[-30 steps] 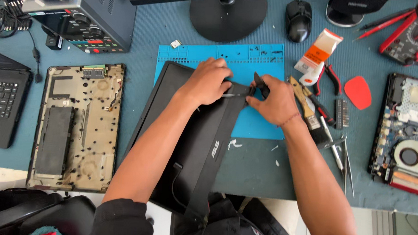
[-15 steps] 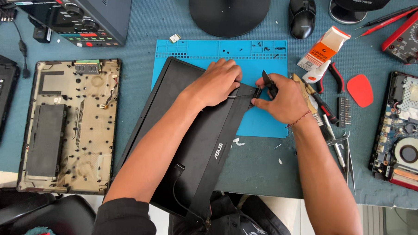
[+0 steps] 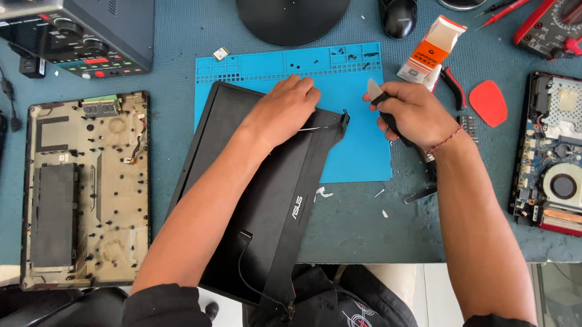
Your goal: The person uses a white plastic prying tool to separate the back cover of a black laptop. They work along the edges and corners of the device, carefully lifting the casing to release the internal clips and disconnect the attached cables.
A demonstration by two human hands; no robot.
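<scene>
Left hand lies palm down, fingers together, pressing on the upper right corner of the black laptop screen panel, which sits at a slant across the middle of the frame, partly on the blue work mat and partly overhanging the near edge of the tabletop. Right hand is clamped around a dark-handled pry tool, its pale flat tip pointing up and left, held clear of the panel just to the right of the hinge corner.

A thin cable trails from the lower part of the panel toward the lap of the person. Small screws lie loose in the mat's upper compartments. At left of the frame rests an opened laptop base; at right, a bare motherboard with fan. A red plastic pick and an orange-and-white box sit upper right.

Risks noted: the panel overhangs the tabletop and is steadied at one corner only, so a lapse in downward pressure could let it slide off. Prying at the hinge corner with too much force could crack the bezel or glass. The trailing cable could snag and tear if the panel shifts.
</scene>
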